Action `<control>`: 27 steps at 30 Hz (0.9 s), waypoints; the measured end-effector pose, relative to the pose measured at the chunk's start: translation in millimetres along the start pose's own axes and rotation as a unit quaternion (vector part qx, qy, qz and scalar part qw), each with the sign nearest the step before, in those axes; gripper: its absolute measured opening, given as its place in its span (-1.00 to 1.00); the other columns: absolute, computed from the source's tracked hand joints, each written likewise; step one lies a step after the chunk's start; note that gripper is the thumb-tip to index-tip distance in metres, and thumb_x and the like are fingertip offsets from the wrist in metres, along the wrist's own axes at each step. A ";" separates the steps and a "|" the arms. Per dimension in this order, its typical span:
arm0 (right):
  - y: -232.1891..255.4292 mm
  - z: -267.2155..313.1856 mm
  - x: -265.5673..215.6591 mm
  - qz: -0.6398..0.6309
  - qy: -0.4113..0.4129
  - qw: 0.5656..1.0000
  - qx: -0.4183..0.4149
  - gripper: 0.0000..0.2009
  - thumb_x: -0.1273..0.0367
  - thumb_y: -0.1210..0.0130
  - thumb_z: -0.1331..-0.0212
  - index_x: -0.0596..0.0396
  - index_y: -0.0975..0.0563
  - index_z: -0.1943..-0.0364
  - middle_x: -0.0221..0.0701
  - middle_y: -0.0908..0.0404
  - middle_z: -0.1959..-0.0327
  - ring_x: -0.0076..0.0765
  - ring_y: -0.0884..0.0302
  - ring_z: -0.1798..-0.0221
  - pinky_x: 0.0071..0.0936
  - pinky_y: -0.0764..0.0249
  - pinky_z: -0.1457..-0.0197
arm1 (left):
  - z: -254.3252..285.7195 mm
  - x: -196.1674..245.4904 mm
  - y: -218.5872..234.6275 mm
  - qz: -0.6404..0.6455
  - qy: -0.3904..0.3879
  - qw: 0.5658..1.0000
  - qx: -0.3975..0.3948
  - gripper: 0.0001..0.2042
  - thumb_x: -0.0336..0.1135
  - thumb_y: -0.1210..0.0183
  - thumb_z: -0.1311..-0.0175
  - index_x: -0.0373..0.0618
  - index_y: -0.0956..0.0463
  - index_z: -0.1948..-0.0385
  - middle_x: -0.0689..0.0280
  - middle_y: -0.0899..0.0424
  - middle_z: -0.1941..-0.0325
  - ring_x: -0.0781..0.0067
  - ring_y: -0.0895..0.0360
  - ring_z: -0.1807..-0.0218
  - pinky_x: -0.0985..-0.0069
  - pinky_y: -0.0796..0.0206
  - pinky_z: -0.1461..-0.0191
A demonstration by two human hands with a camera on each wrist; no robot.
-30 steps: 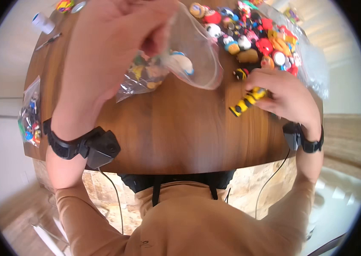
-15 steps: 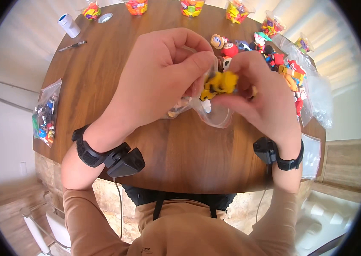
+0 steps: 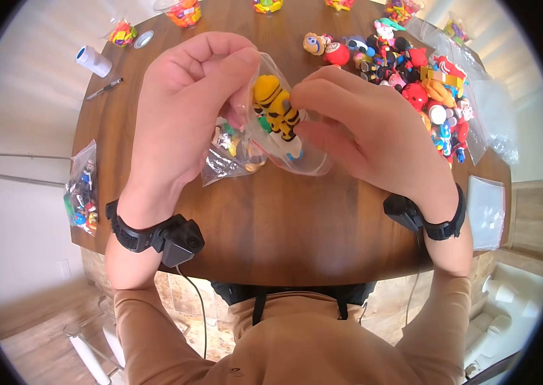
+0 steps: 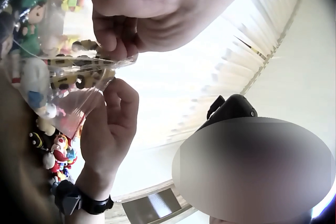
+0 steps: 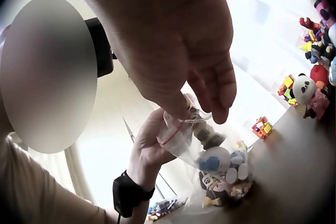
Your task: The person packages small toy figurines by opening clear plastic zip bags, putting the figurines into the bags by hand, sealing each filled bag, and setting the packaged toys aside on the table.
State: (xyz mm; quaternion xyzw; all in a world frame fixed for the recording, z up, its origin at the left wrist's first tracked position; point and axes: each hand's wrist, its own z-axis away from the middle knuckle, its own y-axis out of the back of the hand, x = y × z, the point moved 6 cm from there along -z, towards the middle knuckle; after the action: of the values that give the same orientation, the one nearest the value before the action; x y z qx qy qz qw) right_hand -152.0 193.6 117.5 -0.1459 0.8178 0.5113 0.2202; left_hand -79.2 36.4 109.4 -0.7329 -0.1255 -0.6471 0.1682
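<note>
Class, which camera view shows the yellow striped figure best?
The head view shows the yellow striped figure best: its colours are bright. The left wrist view shows it paler through the bag; the right wrist view, only partly.

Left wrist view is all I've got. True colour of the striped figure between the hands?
Observer: Yellow and black; the head view shows the striped figure clearly.

Operator: Anything by the table's left edge?

Observer: Yes, a second bag of small figures lies near the left edge of the table.

Operator: Bottom of the held bag?

Observer: In the right wrist view, a panda-faced figure shows low in the held bag, below a white-and-blue one.
</note>
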 end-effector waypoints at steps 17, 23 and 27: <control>2.9 -0.5 -7.0 0.137 0.126 0.981 0.054 -0.74 0.53 -0.27 0.09 0.09 -0.57 0.23 -0.33 -0.59 0.31 -0.12 -0.56 0.39 -0.37 -0.47 0.39 | 4.2 29.2 14.3 -0.100 -0.097 0.989 0.040 -0.88 -0.43 -0.16 -0.36 -0.26 -0.58 0.19 0.48 -0.55 0.55 0.76 -0.37 0.55 0.73 -0.18 0.44; 16.8 1.0 -10.8 0.159 0.133 0.974 0.096 -0.83 0.54 -0.24 0.08 0.13 -0.52 0.36 -0.36 -0.56 0.34 -0.15 -0.52 0.40 -0.34 -0.43 0.38 | -1.3 25.5 18.0 -0.127 -0.107 0.985 0.036 -0.88 -0.43 -0.16 -0.36 -0.27 -0.58 0.20 0.48 -0.57 0.56 0.79 -0.39 0.54 0.74 -0.22 0.44; 17.9 1.1 -10.9 0.155 0.126 0.976 0.082 -0.83 0.56 -0.23 0.08 0.14 -0.53 0.35 -0.34 -0.56 0.34 -0.12 -0.52 0.38 -0.33 -0.44 0.37 | -3.5 22.3 17.1 -0.123 -0.099 0.987 0.033 -0.89 -0.42 -0.16 -0.36 -0.27 -0.58 0.22 0.49 -0.56 0.57 0.78 -0.38 0.55 0.74 -0.21 0.44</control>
State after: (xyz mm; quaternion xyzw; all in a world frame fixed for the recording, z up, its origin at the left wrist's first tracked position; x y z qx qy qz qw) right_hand -150.6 202.5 136.5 -0.0614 0.8909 0.4478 0.0449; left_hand -72.7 18.6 130.4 -0.7665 -0.2521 -0.5824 0.0986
